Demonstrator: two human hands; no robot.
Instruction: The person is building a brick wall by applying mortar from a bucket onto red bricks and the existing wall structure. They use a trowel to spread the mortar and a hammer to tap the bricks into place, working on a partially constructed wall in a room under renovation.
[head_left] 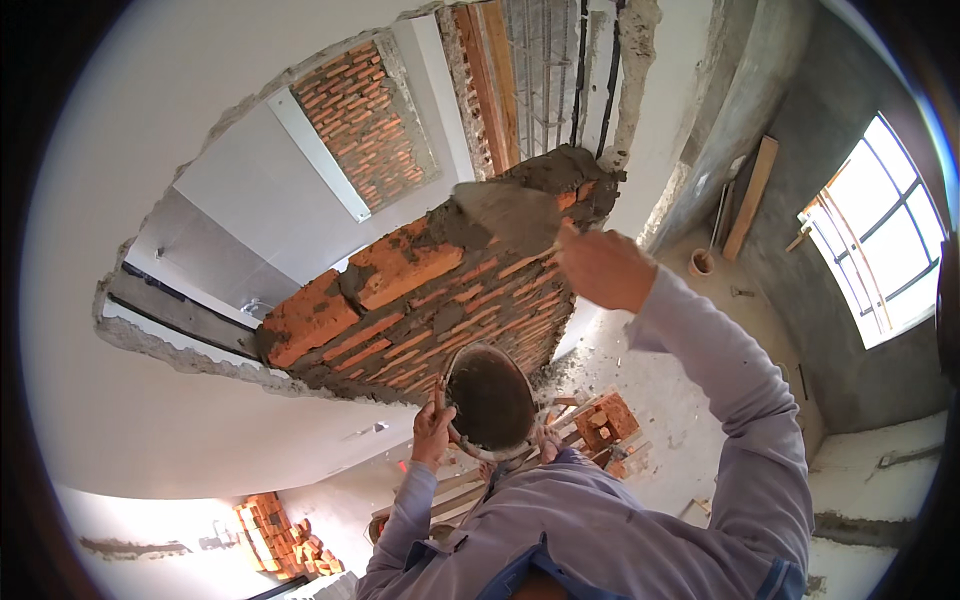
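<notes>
My right hand (606, 268) is closed round the handle of a trowel (508, 214). Its grey blade lies flat over wet mortar (575, 170) on top of a brick wall (455, 320). Along the left part of that top sit orange bricks (410, 265), smeared with mortar. My left hand (432, 436) grips the rim of a round mortar pan (480, 349), tilted in front of my body just below the wall. Dark grey mortar (490, 400) is inside the pan.
A rough-edged opening in the white wall (130, 330) surrounds the brickwork. Loose bricks (608, 420) lie below me to the right, more are stacked (275, 535) at lower left. A bucket (702, 262) and a leaning plank (752, 200) stand near the window (880, 230).
</notes>
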